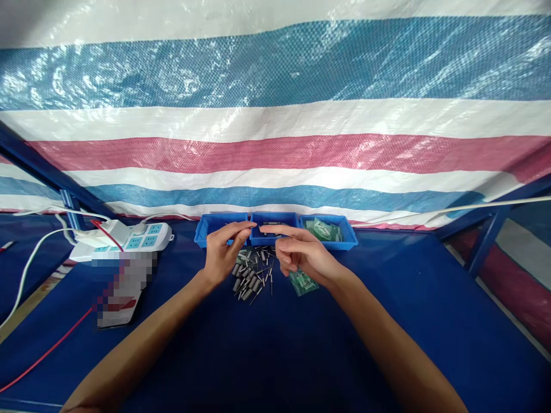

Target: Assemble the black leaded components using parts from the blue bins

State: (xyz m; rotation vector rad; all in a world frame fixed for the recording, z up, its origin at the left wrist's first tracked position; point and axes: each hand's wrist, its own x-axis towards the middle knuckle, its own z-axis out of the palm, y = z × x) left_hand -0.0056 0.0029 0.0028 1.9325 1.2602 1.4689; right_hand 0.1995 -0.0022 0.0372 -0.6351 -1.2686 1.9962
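My left hand is raised over the front edge of the blue bins. Its thumb and fingertips meet in a pinch; whatever is between them is too small to make out. Opposite, my right hand points its index finger toward the left fingertips, with a small gap between. Its other fingers curl inward, and nothing held shows. Below and between both hands lies a pile of small grey cylinders and thin metal pins. A clear bag with pale green pieces lies under my right hand.
Behind my hands stand a left blue bin, a middle bin with dark pieces and a right bin with green bags. At left are a white power strip, a partly blurred phone and a red cable. Striped sheeting hangs behind.
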